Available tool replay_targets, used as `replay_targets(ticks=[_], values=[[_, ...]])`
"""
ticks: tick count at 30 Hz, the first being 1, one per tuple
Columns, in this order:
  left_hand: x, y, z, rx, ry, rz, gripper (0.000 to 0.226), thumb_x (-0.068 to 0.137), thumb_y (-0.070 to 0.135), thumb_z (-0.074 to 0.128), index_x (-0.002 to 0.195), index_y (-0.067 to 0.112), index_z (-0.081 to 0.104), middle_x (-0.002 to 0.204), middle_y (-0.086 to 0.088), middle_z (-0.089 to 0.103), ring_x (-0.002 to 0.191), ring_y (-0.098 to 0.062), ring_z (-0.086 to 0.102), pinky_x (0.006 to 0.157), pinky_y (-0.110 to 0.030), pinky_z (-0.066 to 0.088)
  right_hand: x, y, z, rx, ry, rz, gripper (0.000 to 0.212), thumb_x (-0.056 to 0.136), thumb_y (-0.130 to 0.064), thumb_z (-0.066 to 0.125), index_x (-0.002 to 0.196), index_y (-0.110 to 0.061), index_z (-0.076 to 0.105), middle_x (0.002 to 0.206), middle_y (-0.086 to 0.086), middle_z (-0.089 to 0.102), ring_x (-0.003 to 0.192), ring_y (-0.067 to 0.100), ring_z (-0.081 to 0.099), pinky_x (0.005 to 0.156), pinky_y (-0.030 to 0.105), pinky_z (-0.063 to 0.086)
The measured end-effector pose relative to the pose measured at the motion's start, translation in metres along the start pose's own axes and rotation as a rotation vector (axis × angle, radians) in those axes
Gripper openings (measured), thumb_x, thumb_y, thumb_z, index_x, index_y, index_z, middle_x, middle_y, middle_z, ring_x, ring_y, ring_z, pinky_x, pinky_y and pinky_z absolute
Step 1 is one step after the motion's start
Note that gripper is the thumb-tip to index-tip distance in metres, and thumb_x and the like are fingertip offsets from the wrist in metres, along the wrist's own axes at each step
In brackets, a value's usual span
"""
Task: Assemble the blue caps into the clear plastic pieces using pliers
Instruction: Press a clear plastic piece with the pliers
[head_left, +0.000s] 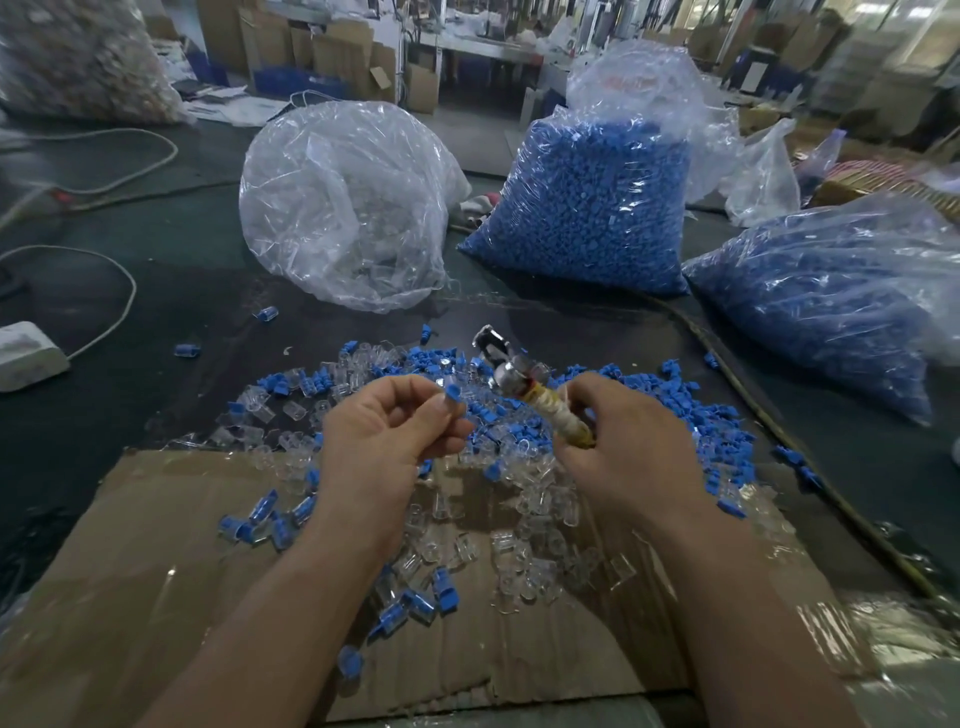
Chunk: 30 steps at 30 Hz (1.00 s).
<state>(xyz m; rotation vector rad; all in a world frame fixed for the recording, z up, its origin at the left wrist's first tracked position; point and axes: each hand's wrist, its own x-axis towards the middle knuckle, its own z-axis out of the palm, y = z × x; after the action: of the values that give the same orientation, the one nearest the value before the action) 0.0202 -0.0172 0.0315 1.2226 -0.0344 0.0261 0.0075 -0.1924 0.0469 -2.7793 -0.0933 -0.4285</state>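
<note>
The dark surface (156, 291) stands in a workshop, with stacked cardboard boxes (337, 52) blurred in the far background. A flattened cardboard sheet (156, 571) lies on the near part of the surface.

**Stock, far side**
- Left: a clear bag (343, 202) that holds transparent parts.
- Centre: a full bag of blue caps (587, 208), standing upright.
- Right: a second bag of blue caps (831, 306), lying on its side.

**Loose parts**
- A mixed pile of loose blue caps (717, 415) and clear plastic pieces (519, 561) spreads from the middle of the surface onto the cardboard sheet, under and around both hands.
- Several fitted pieces (265, 512), clear with blue ends, lie on the sheet at near left.

**Hands**
- The left hand (384, 431) is raised above the pile. Its thumb and forefinger pinch a single blue cap (451, 396); the other fingers are curled in towards the palm.
- The right hand (623, 452) is just to the right, apart from the left hand. Its fingers are wrapped around the tape-bound handles of the pliers (522, 382). The metal head of the pliers points far and left, above the pile. Whether the jaws are closed cannot be told.

**Other items**
- A white power strip (28, 353) rests at the left edge, with a pale cable (122, 280) looping away from it.
</note>
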Motion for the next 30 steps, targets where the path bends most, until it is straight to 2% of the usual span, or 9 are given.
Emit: replay_targets(ticks=[5, 8, 11, 15, 18, 21, 25, 27, 30], values=[[-0.0016, 0.0008, 0.0016, 0.0, 0.027, 0.073, 0.014, 0.081, -0.005, 0.056, 0.076, 0.008, 0.059, 0.061, -0.001, 0.068, 0.056, -0.011, 0.066, 0.052, -0.017, 0.052, -0.0015, -0.0046, 0.0009, 0.097, -0.091, -0.028, 0.028, 0.076, -0.021, 0.059, 0.098, -0.029, 0.045, 0.083, -0.02, 0.04, 0.068, 0.0, 0.039, 0.058, 0.014, 0.025], [-0.0013, 0.0007, 0.0013, 0.007, 0.042, 0.092, 0.015, 0.081, -0.005, 0.055, 0.076, 0.009, 0.06, 0.06, 0.0, 0.068, 0.056, -0.01, 0.065, 0.053, -0.017, 0.052, -0.0015, -0.007, 0.0015, 0.075, -0.137, -0.055, 0.034, 0.078, -0.022, 0.061, 0.109, -0.024, 0.048, 0.094, -0.014, 0.041, 0.074, 0.001, 0.039, 0.064, 0.021, 0.027], [0.0003, 0.0, 0.001, -0.003, 0.066, 0.095, 0.016, 0.081, -0.005, 0.056, 0.076, 0.009, 0.06, 0.06, 0.001, 0.068, 0.055, -0.009, 0.064, 0.053, -0.017, 0.052, -0.002, -0.0087, 0.0023, 0.061, -0.158, -0.07, 0.036, 0.079, -0.024, 0.06, 0.113, -0.023, 0.047, 0.096, -0.012, 0.041, 0.079, 0.004, 0.038, 0.071, 0.023, 0.027], [0.001, -0.0009, 0.0012, 0.005, 0.062, 0.098, 0.016, 0.082, -0.005, 0.056, 0.076, 0.009, 0.06, 0.06, 0.002, 0.067, 0.055, -0.008, 0.064, 0.053, -0.016, 0.052, -0.0023, -0.0093, 0.002, 0.078, -0.176, -0.072, 0.034, 0.079, -0.022, 0.06, 0.111, -0.022, 0.048, 0.094, -0.011, 0.042, 0.076, 0.0, 0.037, 0.066, 0.019, 0.027], [0.0005, -0.0017, 0.0015, 0.016, 0.051, 0.099, 0.016, 0.082, -0.006, 0.056, 0.076, 0.009, 0.06, 0.06, 0.001, 0.067, 0.056, -0.009, 0.064, 0.053, -0.017, 0.052, -0.0025, -0.0092, 0.0021, 0.086, -0.19, -0.065, 0.031, 0.079, -0.022, 0.06, 0.108, -0.023, 0.048, 0.095, -0.01, 0.045, 0.087, 0.008, 0.045, 0.073, 0.023, 0.03], [0.0008, -0.0014, 0.001, 0.015, 0.046, 0.1, 0.017, 0.081, -0.006, 0.056, 0.076, 0.01, 0.06, 0.059, 0.002, 0.067, 0.056, -0.008, 0.064, 0.054, -0.017, 0.052, -0.0023, -0.009, 0.0024, 0.089, -0.205, -0.077, 0.026, 0.079, -0.023, 0.059, 0.098, -0.028, 0.043, 0.089, -0.012, 0.044, 0.085, 0.008, 0.045, 0.076, 0.024, 0.033], [0.0001, -0.0003, 0.001, 0.027, 0.036, 0.105, 0.014, 0.081, -0.004, 0.057, 0.076, 0.01, 0.06, 0.06, 0.004, 0.067, 0.057, -0.007, 0.064, 0.054, -0.016, 0.052, -0.0024, -0.0086, 0.002, 0.022, -0.125, -0.119, 0.024, 0.075, -0.021, 0.061, 0.084, -0.03, 0.041, 0.071, -0.017, 0.037, 0.072, 0.003, 0.033, 0.065, 0.018, 0.025], [-0.0005, 0.0001, 0.0017, 0.039, 0.033, 0.116, 0.015, 0.081, -0.003, 0.057, 0.075, 0.01, 0.06, 0.06, 0.004, 0.067, 0.057, -0.007, 0.064, 0.054, -0.016, 0.052, -0.0026, -0.0094, 0.0005, -0.039, -0.075, -0.142, 0.024, 0.072, -0.022, 0.063, 0.08, -0.03, 0.041, 0.065, -0.019, 0.033, 0.068, 0.004, 0.03, 0.063, 0.019, 0.02], [-0.0012, 0.0002, 0.0024, 0.066, 0.032, 0.135, 0.016, 0.08, -0.003, 0.057, 0.075, 0.011, 0.06, 0.06, 0.004, 0.067, 0.058, -0.007, 0.065, 0.055, -0.016, 0.052, -0.0029, -0.0109, -0.0001, -0.026, -0.092, -0.133, 0.023, 0.073, -0.021, 0.063, 0.079, -0.028, 0.042, 0.067, -0.017, 0.037, 0.071, 0.009, 0.036, 0.062, 0.016, 0.021]])
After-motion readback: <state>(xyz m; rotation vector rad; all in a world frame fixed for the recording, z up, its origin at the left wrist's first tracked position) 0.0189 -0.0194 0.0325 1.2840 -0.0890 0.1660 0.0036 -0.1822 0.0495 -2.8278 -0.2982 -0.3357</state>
